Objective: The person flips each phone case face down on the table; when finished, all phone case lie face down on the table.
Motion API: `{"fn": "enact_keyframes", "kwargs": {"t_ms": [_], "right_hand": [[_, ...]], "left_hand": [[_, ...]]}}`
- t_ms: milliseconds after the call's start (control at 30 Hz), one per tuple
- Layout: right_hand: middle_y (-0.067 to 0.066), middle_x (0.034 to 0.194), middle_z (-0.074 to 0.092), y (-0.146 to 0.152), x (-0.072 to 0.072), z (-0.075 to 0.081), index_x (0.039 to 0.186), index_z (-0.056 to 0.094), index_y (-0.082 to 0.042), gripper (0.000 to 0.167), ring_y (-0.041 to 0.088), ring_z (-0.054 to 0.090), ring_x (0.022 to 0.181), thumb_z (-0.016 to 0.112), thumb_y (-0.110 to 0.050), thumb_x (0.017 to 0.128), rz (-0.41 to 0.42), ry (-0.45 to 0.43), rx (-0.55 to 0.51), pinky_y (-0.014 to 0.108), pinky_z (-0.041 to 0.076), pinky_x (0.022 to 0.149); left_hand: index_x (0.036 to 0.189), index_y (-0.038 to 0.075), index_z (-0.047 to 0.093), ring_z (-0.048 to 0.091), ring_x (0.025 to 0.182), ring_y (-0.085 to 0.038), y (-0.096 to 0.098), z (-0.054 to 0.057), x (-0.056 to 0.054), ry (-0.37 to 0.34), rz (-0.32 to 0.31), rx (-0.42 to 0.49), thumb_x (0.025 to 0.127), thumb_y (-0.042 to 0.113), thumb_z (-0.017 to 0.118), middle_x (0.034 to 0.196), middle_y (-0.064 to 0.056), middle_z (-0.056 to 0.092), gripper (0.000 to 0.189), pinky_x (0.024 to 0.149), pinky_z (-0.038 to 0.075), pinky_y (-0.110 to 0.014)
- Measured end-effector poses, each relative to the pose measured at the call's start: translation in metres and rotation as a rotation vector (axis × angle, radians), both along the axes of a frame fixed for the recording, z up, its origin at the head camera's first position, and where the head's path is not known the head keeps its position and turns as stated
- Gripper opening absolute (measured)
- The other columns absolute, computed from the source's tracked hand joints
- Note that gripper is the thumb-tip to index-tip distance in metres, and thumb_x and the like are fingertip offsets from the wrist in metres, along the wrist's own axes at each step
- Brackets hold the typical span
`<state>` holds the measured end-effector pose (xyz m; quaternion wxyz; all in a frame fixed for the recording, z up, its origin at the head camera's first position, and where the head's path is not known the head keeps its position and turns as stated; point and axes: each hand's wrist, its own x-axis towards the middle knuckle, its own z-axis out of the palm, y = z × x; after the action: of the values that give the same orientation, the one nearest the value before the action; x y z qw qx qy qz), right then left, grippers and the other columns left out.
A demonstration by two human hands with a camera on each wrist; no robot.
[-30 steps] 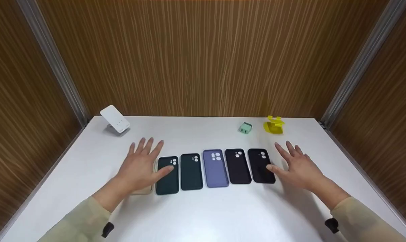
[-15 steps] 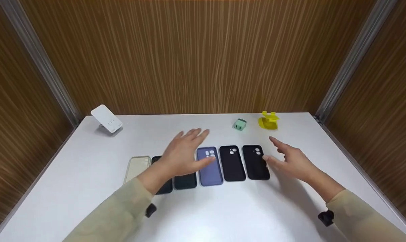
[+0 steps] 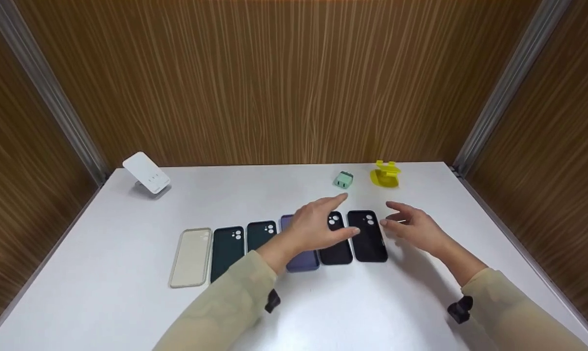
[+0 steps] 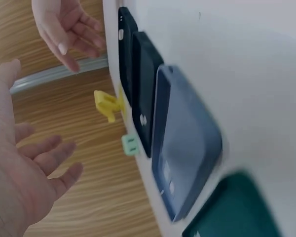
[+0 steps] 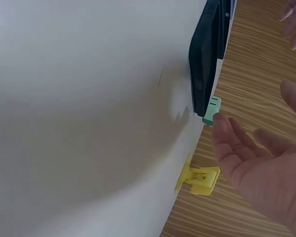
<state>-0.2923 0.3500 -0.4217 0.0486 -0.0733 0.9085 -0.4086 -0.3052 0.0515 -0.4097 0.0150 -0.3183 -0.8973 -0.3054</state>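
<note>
Phone cases lie in a row on the white table. From left to right in the head view they are a cream case (image 3: 190,258), a dark green case (image 3: 227,248), a second dark green case (image 3: 260,234), a purple case (image 3: 303,262), a black case (image 3: 337,253) and another black case (image 3: 369,243). My left hand (image 3: 318,226) hovers over the purple and left black cases, partly hiding them, fingers extended and thumb apart. Beside the rightmost black case is my right hand (image 3: 418,231), its fingers loosely bent. Both hands hold nothing.
At the back left stands a white tilted stand (image 3: 146,173). A mint-green plug adapter (image 3: 344,180) and a yellow phone stand (image 3: 386,174) sit at the back right. Wood-grain panels (image 3: 274,83) wall the table's back and sides.
My left hand has swept right from the cream and green cases to above the purple and black ones. The right hand's spread fingers have drawn together and bent slightly. The cases stay in their row.
</note>
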Motion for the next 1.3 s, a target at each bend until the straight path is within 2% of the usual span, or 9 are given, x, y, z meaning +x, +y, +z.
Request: {"fn": "enact_keyframes", "kwargs": {"t_ms": [133,300,467,600,800,1033,1300], "right_hand": [[0.029,0.139,0.063,-0.002,-0.008,-0.005,0.162,0.036,0.003,0.077,0.036,0.069,0.116,0.069,-0.036,0.104,-0.032,-0.068,-0.068,0.038,0.059,0.093],[0.031,0.141,0.060,-0.005,-0.016,-0.013,0.163,0.032,0.004,0.076,0.034,0.067,0.119,0.068,-0.030,0.105,-0.066,-0.143,-0.149,0.044,0.059,0.095],[0.030,0.147,0.056,-0.006,-0.020,-0.016,0.163,0.033,0.002,0.075,0.032,0.063,0.121,0.067,-0.031,0.105,-0.084,-0.201,-0.153,0.042,0.058,0.096],[0.028,0.150,0.053,-0.005,-0.022,-0.019,0.164,0.033,0.000,0.075,0.034,0.060,0.126,0.067,-0.033,0.105,-0.091,-0.248,-0.138,0.041,0.056,0.099],[0.027,0.154,0.051,-0.003,-0.024,-0.025,0.162,0.038,-0.002,0.073,0.032,0.061,0.121,0.068,-0.036,0.104,-0.092,-0.279,-0.084,0.043,0.054,0.101],[0.026,0.161,0.044,0.000,-0.024,-0.030,0.161,0.040,0.001,0.072,0.036,0.055,0.132,0.066,-0.037,0.106,-0.085,-0.293,-0.061,0.049,0.048,0.110],[0.023,0.154,0.053,0.001,-0.027,-0.035,0.159,0.046,-0.001,0.070,0.032,0.057,0.128,0.071,-0.034,0.103,-0.076,-0.271,-0.049,0.045,0.050,0.105]], "left_hand": [[0.165,0.025,0.040,0.044,0.149,-0.024,0.014,-0.011,-0.006,-0.085,-0.007,0.039,0.095,0.065,0.069,0.163,-0.002,0.048,0.085,0.121,0.036,-0.046],[0.164,0.025,0.044,0.045,0.149,-0.023,0.028,-0.024,-0.015,-0.191,-0.012,0.081,0.093,0.065,0.071,0.162,-0.002,0.049,0.085,0.121,0.036,-0.044],[0.162,0.025,0.046,0.044,0.149,-0.022,0.037,-0.034,-0.021,-0.254,-0.010,0.084,0.091,0.064,0.074,0.162,-0.002,0.049,0.085,0.121,0.036,-0.042],[0.162,0.022,0.047,0.046,0.147,-0.022,0.040,-0.041,-0.024,-0.260,-0.031,0.060,0.090,0.062,0.076,0.161,-0.004,0.050,0.087,0.121,0.036,-0.040],[0.161,0.018,0.049,0.048,0.145,-0.023,0.043,-0.047,-0.027,-0.277,-0.051,0.015,0.090,0.060,0.078,0.158,-0.007,0.052,0.087,0.120,0.037,-0.038],[0.160,0.019,0.050,0.048,0.145,-0.022,0.047,-0.052,-0.030,-0.294,-0.050,-0.021,0.089,0.061,0.079,0.158,-0.007,0.052,0.088,0.120,0.036,-0.037],[0.157,0.016,0.055,0.051,0.139,-0.020,0.048,-0.057,-0.030,-0.261,-0.043,-0.079,0.084,0.063,0.083,0.153,-0.006,0.053,0.091,0.117,0.039,-0.033]]}}
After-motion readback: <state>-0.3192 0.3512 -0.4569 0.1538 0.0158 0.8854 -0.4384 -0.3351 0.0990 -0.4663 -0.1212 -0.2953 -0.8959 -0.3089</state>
